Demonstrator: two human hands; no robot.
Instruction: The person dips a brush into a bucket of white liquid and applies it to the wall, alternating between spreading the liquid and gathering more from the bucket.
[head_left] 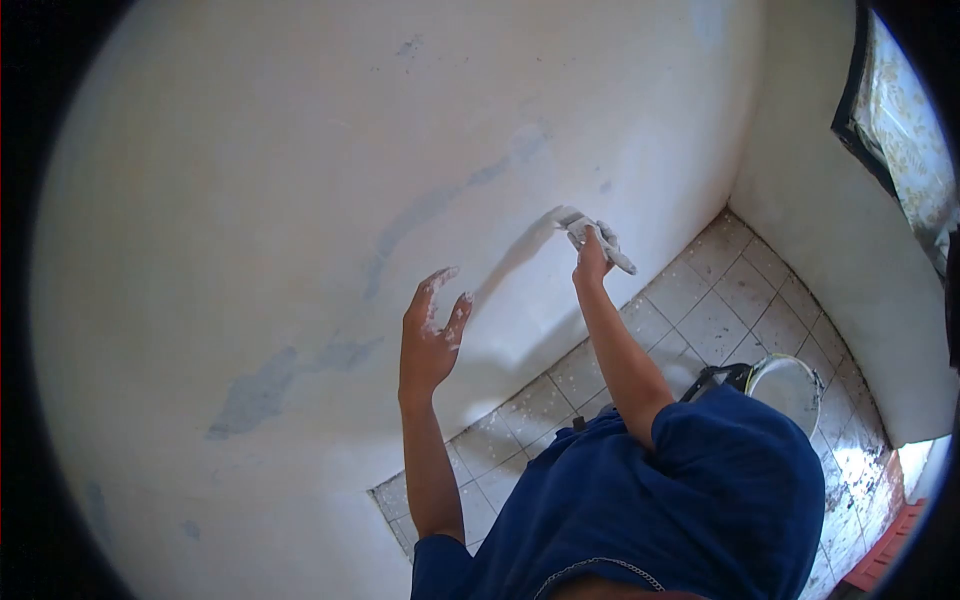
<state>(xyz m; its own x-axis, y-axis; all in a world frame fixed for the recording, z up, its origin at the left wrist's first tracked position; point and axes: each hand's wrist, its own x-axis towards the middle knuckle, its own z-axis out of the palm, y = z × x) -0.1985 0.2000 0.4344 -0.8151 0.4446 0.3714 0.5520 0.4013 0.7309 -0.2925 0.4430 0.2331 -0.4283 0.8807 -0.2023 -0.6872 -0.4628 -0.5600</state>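
Observation:
My right hand (594, 255) grips a putty knife (572, 218) smeared with white, its blade up against the wall and its handle end sticking out to the lower right. White paste coats the fingers around the handle. To the left, my left hand (433, 325) is raised in front of the wall (300, 180), fingers curved and thumb apart, holding nothing. Lumps of white paste cling to its fingertips and thumb. Grey-blue patches (430, 205) run across the pale wall above and between the hands, and another grey patch (262, 390) lies lower left.
A white bucket (818, 392) stands on the tiled floor (735, 300) behind my right side, partly hidden by my blue shirt. White specks dot the tiles. A dark-framed opening with patterned cloth (905, 120) is at upper right, and a red plastic object (885, 550) at lower right.

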